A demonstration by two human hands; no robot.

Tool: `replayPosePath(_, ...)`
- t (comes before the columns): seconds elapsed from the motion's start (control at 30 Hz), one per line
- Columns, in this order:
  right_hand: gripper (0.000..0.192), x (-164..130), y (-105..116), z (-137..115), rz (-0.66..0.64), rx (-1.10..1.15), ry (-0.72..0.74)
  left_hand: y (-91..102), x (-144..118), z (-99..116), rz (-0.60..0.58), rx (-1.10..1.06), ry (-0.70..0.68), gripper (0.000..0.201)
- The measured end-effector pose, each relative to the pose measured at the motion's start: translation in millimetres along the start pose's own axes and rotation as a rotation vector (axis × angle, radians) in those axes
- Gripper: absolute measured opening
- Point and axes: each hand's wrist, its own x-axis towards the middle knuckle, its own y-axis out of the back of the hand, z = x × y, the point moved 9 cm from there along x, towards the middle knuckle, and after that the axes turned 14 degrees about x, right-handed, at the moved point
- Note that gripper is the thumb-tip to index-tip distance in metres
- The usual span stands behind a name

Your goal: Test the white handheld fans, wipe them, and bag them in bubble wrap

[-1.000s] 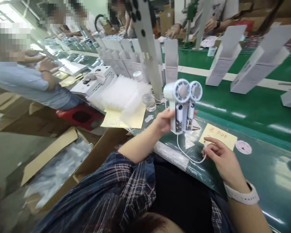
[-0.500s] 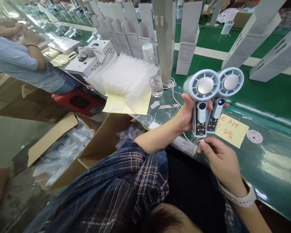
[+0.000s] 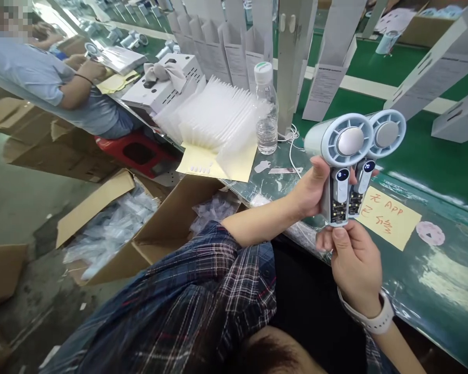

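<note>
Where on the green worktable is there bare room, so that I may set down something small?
The widest bare patch of the worktable lies right of the right hand, bordered by the yellow note and the pink disc. It is crowded left of the two fans: the white sleeves on the yellow sheet, with the bottle beside them.

White perforated wrist strap point(image 3: 381, 319) is worn behind the right fingers point(image 3: 340, 240). Farther back from them, navy plaid shirt point(image 3: 234, 293), white-and-red lined, is layered over black top point(image 3: 306, 306).

Factory: green belt point(image 3: 417, 156), white cartons point(image 3: 323, 94)
</note>
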Motion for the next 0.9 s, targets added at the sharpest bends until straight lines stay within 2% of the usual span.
replayPosePath(0.07, 0.033, 1.3, 0.5, -8.3, -0.050, -0.229, 0.070, -0.6, -0.8, 4.7, -0.004, -0.069, -0.006, 0.099)
replayPosePath(0.13, 0.036, 0.6, 1.9, -15.4, -0.069, -0.355, 0.147, -2.0, -2.2, 8.8, 0.001, -0.168, 0.023, 0.100)
replayPosePath(0.23, 0.033, -1.3, 9.1, -18.8, 0.010, -0.323, 0.190, -5.3, -5.4, 14.8, -0.003, -0.238, 0.074, 0.101)
replayPosePath(0.33, 0.026, -2.1, 14.1, -11.0, 0.086, -0.177, 0.132, -7.5, -9.4, 16.5, -0.020, -0.229, 0.100, 0.105)
replayPosePath(0.43, 0.030, -2.9, 16.4, -1.2, 0.128, -0.015, 0.072, -3.7, -12.4, 14.2, 0.008, -0.224, 0.050, 0.107)
replayPosePath(0.53, 0.033, -4.4, 18.2, 8.4, 0.155, 0.075, 0.008, 0.7, -14.3, 5.7, 0.050, -0.137, 0.013, 0.109)
replayPosePath(0.67, 0.036, -6.0, 21.4, 13.9, 0.179, 0.153, -0.015, -1.2, -15.0, -8.7, 0.039, -0.027, 0.054, 0.113)
replayPosePath(0.77, 0.035, -4.5, 23.8, 15.2, 0.190, 0.120, -0.015, -5.2, -13.2, -12.9, 0.008, -0.077, 0.050, 0.113)
replayPosePath(0.83, 0.034, -3.2, 24.0, 12.8, 0.187, -0.001, -0.008, -4.3, -10.6, -12.6, 0.015, -0.092, 0.047, 0.111)
replayPosePath(0.9, 0.036, -1.9, 19.7, 2.7, 0.133, -0.162, 0.057, 4.2, -7.8, -6.5, 0.077, -0.085, 0.036, 0.109)
